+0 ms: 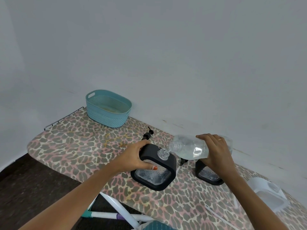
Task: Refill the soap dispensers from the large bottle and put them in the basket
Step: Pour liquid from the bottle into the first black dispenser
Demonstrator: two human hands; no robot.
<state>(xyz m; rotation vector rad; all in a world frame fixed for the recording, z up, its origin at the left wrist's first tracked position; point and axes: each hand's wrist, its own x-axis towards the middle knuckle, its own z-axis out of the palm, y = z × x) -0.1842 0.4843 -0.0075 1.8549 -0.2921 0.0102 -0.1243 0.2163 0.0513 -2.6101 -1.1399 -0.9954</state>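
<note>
Nearest, my left hand clamps the black-framed clear soap dispenser on the leopard-print board. My right hand wraps the tilted clear plastic bottle; keep spout over neck, pour slowly.

The setting looks like a room in a home, likely a laundry or utility corner. The work surface is an ironing board with a leopard-print fabric cover, its white metal legs folding out beneath and a wire iron rest at the far end. It stands pushed against a plain, pale painted wall that shows a few scuff marks near the board's edge. Dark speckled flooring lies below. A teal woven-pattern plastic basket of the household storage kind sits on the board near the wall.
</note>
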